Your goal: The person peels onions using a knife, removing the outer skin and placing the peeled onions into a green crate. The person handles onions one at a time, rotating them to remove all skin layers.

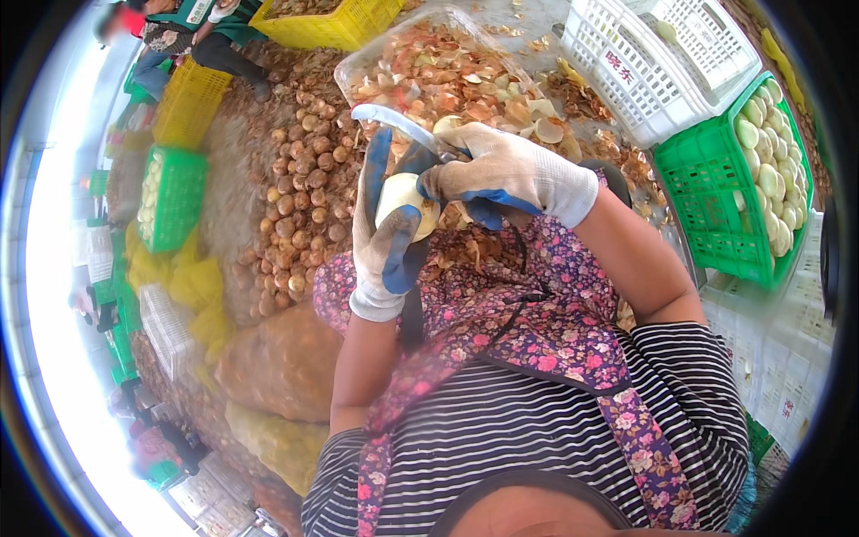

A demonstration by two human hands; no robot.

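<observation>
My left hand, in a white and blue coated glove, holds a peeled onion above my floral apron. In my right hand, gloved alike and soiled, is a knife with a pale curved blade that points left above the onion. The right thumb touches the onion's right side. Loose skins lie on the apron between my forearms. Beyond my hands stands a clear plastic tub filled with brown onion skins. Many unpeeled onions lie on the floor left of my hands.
A green crate of peeled onions stands at right beside white crates. Another green crate and yellow crates are at left. Full mesh sacks lie near my left forearm. Other people sit at upper left.
</observation>
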